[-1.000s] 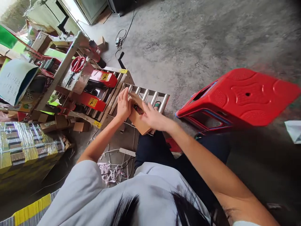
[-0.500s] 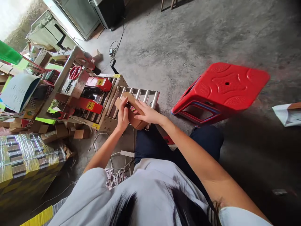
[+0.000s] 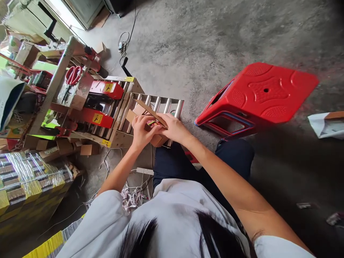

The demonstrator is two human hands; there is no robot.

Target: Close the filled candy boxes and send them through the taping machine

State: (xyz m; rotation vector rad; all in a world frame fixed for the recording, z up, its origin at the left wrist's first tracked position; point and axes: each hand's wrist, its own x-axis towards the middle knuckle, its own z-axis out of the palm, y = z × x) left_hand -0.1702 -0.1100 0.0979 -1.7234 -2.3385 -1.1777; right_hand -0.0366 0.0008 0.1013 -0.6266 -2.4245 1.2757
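A small brown cardboard box (image 3: 158, 141) rests on the roller conveyor (image 3: 176, 108) in front of my knees, its flaps raised. Between my hands, colourful packaging (image 3: 152, 123) shows in its opening. My left hand (image 3: 142, 132) is bent over the near left side of the box, fingers curled at the opening and thumb reaching toward the other hand. My right hand (image 3: 174, 128) grips the long raised flap (image 3: 148, 108) at its right end. My fingers hide part of the opening.
A carton-sealing machine (image 3: 100, 100) with red side guides joins the conveyor on the left, with red scissors (image 3: 73, 75) on top. A red plastic stool (image 3: 266, 93) stands at right. Taped cartons (image 3: 29, 179) are stacked at lower left; a power strip (image 3: 144, 171) and cables lie below.
My left hand has shifted from the side flap to over the opening, its thumb now close to my right hand. The long flap is tilted more upright. The view has moved slightly.
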